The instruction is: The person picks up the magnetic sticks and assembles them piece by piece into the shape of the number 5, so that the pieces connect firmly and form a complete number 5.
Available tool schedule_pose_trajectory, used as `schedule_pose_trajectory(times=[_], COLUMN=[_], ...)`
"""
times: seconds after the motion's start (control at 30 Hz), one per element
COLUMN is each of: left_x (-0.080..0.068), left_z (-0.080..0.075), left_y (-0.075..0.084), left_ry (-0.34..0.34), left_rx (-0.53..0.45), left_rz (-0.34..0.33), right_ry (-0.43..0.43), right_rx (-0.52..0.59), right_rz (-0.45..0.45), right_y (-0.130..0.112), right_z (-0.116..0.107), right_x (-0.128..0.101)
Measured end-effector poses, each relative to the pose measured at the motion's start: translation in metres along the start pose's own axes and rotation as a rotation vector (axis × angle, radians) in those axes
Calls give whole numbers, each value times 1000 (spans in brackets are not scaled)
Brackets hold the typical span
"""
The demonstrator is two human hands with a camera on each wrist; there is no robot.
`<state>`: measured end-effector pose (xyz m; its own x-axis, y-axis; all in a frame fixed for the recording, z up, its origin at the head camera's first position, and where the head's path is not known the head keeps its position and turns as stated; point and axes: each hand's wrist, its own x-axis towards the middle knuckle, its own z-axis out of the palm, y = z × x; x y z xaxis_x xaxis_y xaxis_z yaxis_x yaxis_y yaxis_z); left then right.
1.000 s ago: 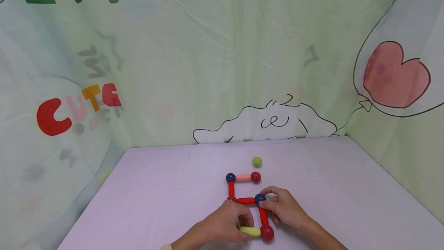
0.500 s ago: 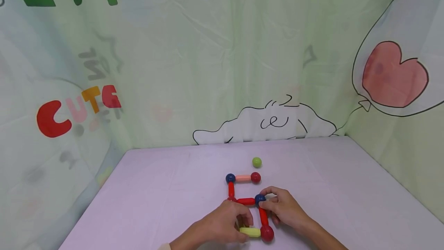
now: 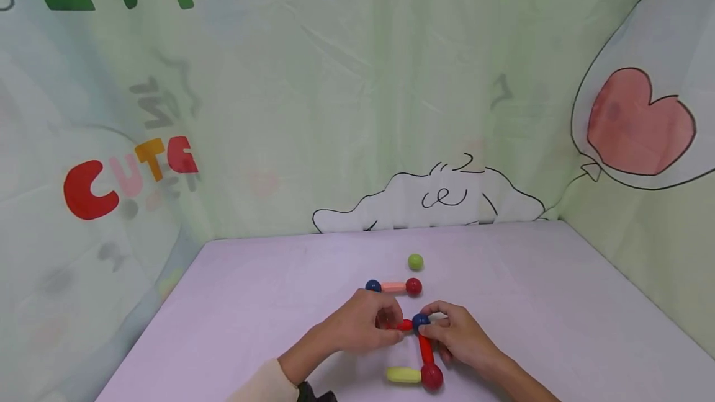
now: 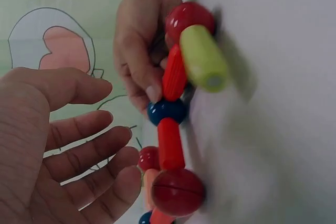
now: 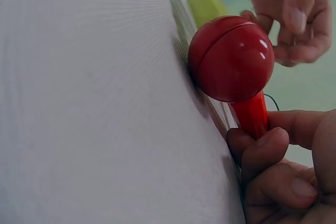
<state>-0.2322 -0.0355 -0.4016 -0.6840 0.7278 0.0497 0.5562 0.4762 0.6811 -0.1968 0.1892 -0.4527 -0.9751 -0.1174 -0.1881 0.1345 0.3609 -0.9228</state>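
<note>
A flat figure of magnetic rods and balls lies on the lilac table (image 3: 251,315). My right hand (image 3: 432,327) pinches the upright red rod (image 3: 426,347) just below the blue ball (image 3: 421,321). The rod ends in a red ball (image 3: 432,376), which has a yellow rod (image 3: 403,375) stuck to its left. My left hand (image 3: 388,321) hovers over the figure's left corner and hides the ball there. In the left wrist view its fingers (image 4: 94,156) are spread loosely beside a red ball (image 4: 178,191) and hold nothing. The right wrist view shows fingers (image 5: 262,156) wrapped round the red rod (image 5: 252,114).
A blue ball (image 3: 372,286), a pink rod (image 3: 393,286) and a red ball (image 3: 413,286) form the figure's far side. A loose green ball (image 3: 415,261) lies beyond it. Printed green cloth walls close in the back and both sides.
My left hand has let go of the yellow rod and moved up to the figure's left corner. The right hand keeps its hold.
</note>
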Motion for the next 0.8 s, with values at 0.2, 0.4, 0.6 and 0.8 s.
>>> schedule_pose_trajectory(times=[0.2, 0.4, 0.6, 0.8], left_x=[29, 61, 89, 109], left_z=[-7, -12, -12, -7], left_y=[-3, -16, -27, -35], left_ry=[57, 118, 151, 157], left_rx=[89, 144, 193, 244], left_rz=[-45, -140, -209, -228], right_ry=[24, 10, -1, -10], right_rx=[-9, 6, 9, 7], right_rz=[13, 11, 8, -2], right_y=[5, 5, 3, 0], right_z=[-2, -3, -2, -1], right_x=[-3, -2, -1, 0])
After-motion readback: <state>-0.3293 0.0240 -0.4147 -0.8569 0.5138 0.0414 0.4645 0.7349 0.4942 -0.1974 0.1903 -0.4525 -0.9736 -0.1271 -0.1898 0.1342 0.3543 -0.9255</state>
